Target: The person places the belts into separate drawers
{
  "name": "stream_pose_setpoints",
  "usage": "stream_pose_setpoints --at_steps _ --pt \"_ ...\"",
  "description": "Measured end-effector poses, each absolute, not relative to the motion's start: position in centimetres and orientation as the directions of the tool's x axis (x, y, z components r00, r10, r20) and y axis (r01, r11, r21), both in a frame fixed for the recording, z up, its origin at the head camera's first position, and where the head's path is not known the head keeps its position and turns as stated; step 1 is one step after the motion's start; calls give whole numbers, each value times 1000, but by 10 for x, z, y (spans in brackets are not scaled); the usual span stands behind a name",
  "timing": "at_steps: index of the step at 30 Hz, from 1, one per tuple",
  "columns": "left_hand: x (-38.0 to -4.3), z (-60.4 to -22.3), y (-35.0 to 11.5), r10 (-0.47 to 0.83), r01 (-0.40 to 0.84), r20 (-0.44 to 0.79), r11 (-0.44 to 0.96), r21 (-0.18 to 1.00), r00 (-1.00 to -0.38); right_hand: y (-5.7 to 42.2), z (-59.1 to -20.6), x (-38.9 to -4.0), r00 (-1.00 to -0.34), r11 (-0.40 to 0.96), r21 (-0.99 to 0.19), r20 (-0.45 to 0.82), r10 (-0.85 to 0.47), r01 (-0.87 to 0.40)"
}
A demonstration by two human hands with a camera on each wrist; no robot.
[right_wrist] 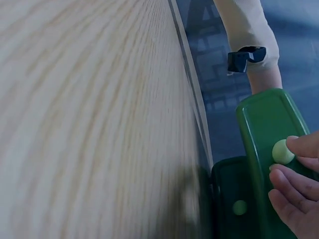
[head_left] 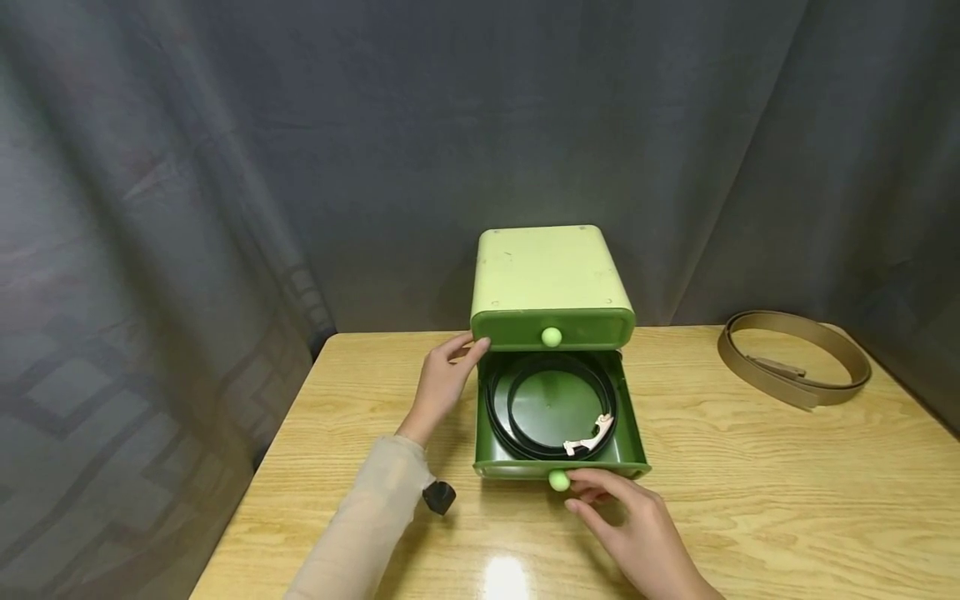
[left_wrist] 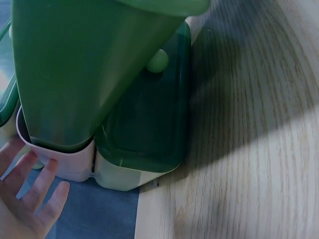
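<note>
A drawer box point(head_left: 551, 267) with a pale green shell stands on the table, and one of its green drawers point(head_left: 484, 417) is pulled out. Inside the drawer lies a coiled black belt point(head_left: 517, 446) with a pale buckle point(head_left: 588, 442). My left hand point(head_left: 442, 379) rests its fingertips against the box's left side, fingers spread in the left wrist view. At the pulled-out drawer's round knob point(head_left: 558, 480), my right hand point(head_left: 630, 525) has a fingertip right at the knob's side, while the thumb stands apart from it in the head view.
A rolled brown belt point(head_left: 765, 379) lies at the table's right. The upper drawer point(head_left: 510, 332) is closed; another closed drawer point(left_wrist: 144, 114) sits under the pulled-out one. A dark curtain point(head_left: 375, 167) hangs behind the table point(head_left: 750, 500).
</note>
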State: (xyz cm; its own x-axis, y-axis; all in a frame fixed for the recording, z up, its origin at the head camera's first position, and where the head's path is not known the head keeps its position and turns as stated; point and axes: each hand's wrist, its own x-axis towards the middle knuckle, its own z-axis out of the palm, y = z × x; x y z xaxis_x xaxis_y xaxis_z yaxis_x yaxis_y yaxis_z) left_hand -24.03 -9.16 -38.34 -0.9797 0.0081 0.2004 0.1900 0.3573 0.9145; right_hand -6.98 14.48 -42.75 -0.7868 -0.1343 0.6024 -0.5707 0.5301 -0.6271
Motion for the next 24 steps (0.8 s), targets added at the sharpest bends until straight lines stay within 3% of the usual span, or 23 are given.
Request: stream_pose_setpoints --at_steps 17,24 --pt "-238 -382 -97 -16 197 223 413 889 -975 138 -430 -77 -783 493 -631 590 -196 -599" --pt "-242 -384 -91 18 223 235 395 891 -972 139 -429 -76 -785 509 -636 603 -141 -580"
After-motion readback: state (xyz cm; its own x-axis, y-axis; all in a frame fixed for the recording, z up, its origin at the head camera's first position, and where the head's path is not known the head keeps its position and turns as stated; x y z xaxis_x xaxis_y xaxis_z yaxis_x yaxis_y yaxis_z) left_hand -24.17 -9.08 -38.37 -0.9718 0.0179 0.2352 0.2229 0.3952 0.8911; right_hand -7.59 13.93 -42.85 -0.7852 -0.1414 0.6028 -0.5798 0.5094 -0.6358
